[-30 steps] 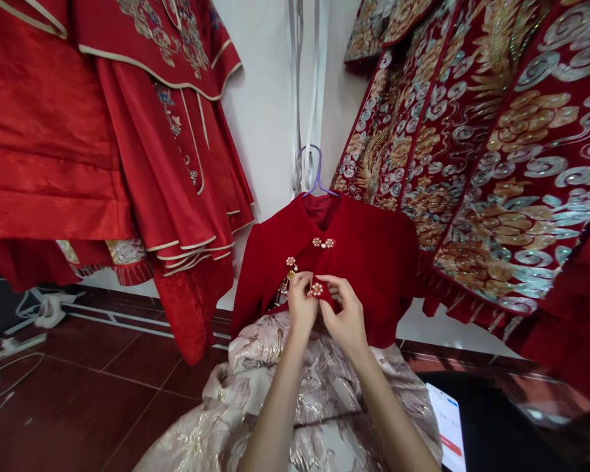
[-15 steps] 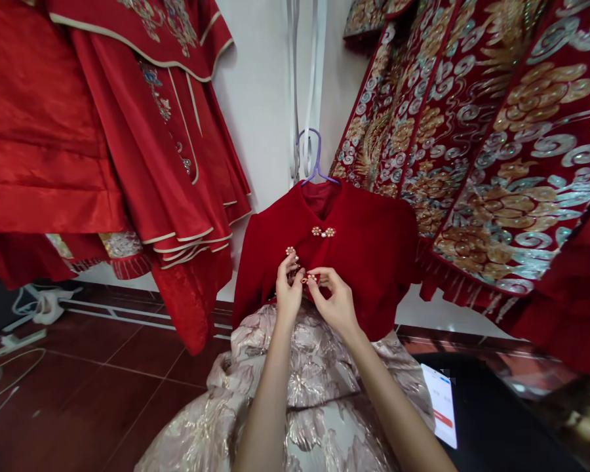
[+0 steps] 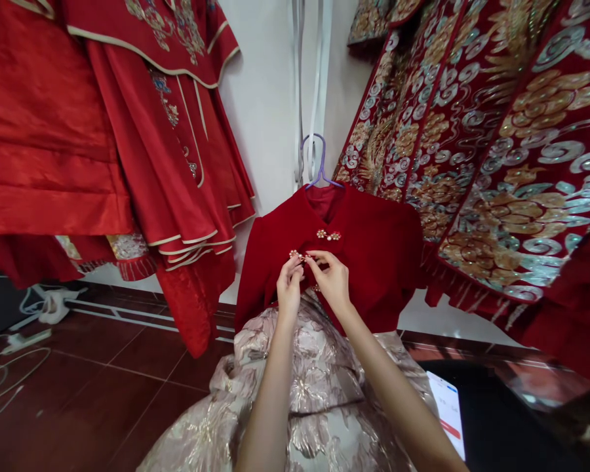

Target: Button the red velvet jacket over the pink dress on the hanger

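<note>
Seemingly fastening a clasp (image 3: 294,254) left of centre on the jacket (image 3: 373,262) under the hanger (image 3: 318,172), pinching it in the fingers of left hand (image 3: 289,288) and right hand (image 3: 335,282), probably needing next to align its halves.

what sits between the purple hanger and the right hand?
Head view: the neckline and upper flower clasp of the red jacket lie between the purple hanger and the right hand.
</note>
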The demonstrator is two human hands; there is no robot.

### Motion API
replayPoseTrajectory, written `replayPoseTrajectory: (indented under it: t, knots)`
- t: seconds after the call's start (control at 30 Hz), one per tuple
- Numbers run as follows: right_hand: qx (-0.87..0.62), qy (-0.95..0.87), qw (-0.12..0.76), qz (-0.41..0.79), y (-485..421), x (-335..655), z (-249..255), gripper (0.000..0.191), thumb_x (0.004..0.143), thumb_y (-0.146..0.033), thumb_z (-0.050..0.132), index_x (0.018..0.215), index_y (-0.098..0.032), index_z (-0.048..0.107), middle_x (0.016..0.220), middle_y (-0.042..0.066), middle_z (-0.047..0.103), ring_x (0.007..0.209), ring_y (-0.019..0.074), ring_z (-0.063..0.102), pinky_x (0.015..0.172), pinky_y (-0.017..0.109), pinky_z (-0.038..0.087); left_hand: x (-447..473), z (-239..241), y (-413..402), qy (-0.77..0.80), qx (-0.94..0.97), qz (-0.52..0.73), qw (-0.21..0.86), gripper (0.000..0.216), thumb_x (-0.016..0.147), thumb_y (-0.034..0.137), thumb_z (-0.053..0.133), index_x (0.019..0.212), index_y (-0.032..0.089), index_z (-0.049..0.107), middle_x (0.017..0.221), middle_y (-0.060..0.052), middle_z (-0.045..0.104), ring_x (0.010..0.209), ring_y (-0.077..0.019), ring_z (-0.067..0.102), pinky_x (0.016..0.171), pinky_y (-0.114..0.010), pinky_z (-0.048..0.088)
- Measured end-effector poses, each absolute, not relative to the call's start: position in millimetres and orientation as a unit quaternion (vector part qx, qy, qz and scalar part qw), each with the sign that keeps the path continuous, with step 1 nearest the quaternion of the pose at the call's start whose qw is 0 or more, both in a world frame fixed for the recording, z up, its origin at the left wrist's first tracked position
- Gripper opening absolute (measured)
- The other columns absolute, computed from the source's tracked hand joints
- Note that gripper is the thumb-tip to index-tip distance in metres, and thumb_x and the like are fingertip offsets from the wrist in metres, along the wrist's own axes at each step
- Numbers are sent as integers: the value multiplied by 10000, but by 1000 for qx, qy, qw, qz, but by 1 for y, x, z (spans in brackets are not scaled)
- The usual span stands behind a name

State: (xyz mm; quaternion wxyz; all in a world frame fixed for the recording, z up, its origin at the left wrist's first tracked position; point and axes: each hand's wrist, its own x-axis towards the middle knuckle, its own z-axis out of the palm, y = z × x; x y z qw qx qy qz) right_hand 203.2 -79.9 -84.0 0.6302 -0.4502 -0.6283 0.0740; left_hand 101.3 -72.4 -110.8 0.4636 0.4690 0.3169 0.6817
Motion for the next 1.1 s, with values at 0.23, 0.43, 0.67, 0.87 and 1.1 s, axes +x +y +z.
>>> replayPoseTrajectory:
  t: [0.23, 0.43, 0.67, 0.87, 1.1]
  knots:
    - [-463, -595, 645, 123, -80, 207, -89, 309, 841, -422, 551, 1001, -197, 692, 959, 63, 720, 763, 174, 671, 710, 284, 526, 103, -110, -72, 331, 477, 679, 449, 397, 809, 221, 542, 1204, 176, 562, 1234, -122, 607, 1131, -202, 571, 805, -263, 504]
    - [-442, -595, 642, 194, -77, 207, -95, 326, 832, -426, 551, 1041, -210, 678, 988, 65, 712, 818, 193, 682, 622, 281, 571, 105, -113, -70, 332, 473, 680, 451, 371, 805, 196, 536, 1173, 178, 577, 1234, -118, 605, 1131, -201, 571, 805, -266, 508]
    - [-425, -571, 672, 203, -71, 202, -92, 329, 836, -420, 541, 1022, -181, 671, 994, 76, 709, 801, 181, 684, 672, 290, 586, 117, -106, -59, 360, 445, 708, 413, 252, 790, 161, 547, 1036, 147, 603, 1103, -112, 652, 1030, -182, 613, 854, -307, 509]
    - [-433, -598, 652, 171, -67, 201, -92, 288, 844, -387, 541, 998, -185, 677, 985, 71, 708, 798, 179, 683, 703, 295, 570, 116, -103, -59, 373, 450, 718, 378, 212, 765, 169, 605, 972, 122, 612, 1026, -128, 672, 913, -170, 643, 861, -330, 507]
    - [-425, -606, 648, 181, -72, 197, -90, 293, 845, -390, 538, 996, -182, 677, 987, 72, 708, 801, 177, 680, 688, 284, 570, 107, -102, -60, 380, 462, 726, 341, 227, 727, 237, 678, 912, 107, 661, 872, -105, 706, 796, -164, 668, 808, -315, 525]
